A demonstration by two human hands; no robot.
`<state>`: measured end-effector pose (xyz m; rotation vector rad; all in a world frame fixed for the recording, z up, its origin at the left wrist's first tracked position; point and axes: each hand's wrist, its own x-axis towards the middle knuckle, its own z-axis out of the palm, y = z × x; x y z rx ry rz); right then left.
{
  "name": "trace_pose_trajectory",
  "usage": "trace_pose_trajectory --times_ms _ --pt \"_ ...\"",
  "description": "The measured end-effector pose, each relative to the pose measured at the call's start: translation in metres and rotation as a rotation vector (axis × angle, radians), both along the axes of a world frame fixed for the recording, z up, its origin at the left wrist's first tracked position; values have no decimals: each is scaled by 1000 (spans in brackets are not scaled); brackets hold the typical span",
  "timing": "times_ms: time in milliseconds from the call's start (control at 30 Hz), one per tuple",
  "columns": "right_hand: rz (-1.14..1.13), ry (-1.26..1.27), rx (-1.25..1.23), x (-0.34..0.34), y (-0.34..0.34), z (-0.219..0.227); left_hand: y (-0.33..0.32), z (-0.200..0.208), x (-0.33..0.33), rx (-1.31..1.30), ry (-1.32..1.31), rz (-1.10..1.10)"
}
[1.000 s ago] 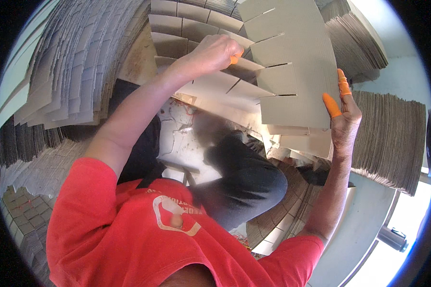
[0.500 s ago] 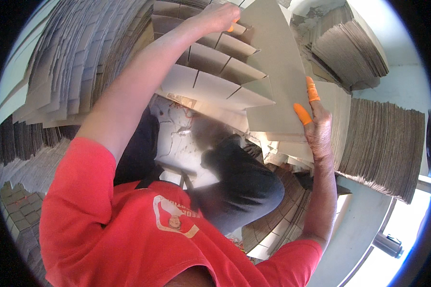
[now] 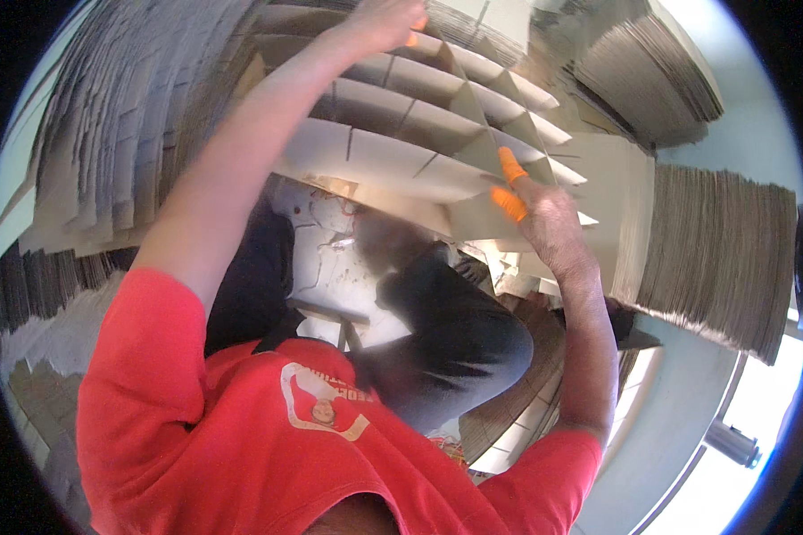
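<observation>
A cardboard partition grid (image 3: 384, 152) lies in front of me, with several long slotted strips running left to right. Cardboard cross strips sit across them toward the right side. My left hand (image 3: 388, 22) is at the far side, its orange-covered fingertips closed at the far end of a cross strip (image 3: 466, 94). At the near end of that strip, my right hand (image 3: 549, 218) pinches the cardboard between thumb and finger, both in orange covers. Part of the left hand is cut off by the upper edge of the view.
Tall stacks of cardboard sheets stand at the left (image 3: 134, 116), the far right (image 3: 647, 76) and the right (image 3: 714, 259). A pale cardboard stack (image 3: 611, 178) is beside the grid. My dark-trousered leg (image 3: 455, 348) is bent below it, above a stained floor (image 3: 330, 259).
The wide cardboard piece held upright between my hands has come down among the long strips. My right hand has moved left; my left hand has shifted slightly left and farther away.
</observation>
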<state>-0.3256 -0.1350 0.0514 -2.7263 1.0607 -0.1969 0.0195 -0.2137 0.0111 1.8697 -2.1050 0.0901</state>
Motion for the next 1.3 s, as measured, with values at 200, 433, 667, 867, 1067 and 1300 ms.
trace_pose_trajectory --times_ms 200,433,667,867,1067,1300 --pt "-545 121 -732 -127 -29 -25 97 88 -34 -357 387 120" --pt "-882 361 -385 -206 -36 -59 166 45 -49 -498 481 181" --pt "-1147 -266 -596 -232 -49 -36 184 12 -48 -500 538 130" --pt "-567 -819 -770 -110 -14 87 189 -5 -55 -389 410 -98" --pt "-194 -569 -238 -24 13 123 188 -22 -63 -257 429 -197" --pt "-167 -471 -51 17 18 119 182 -26 -66 -299 452 -216"
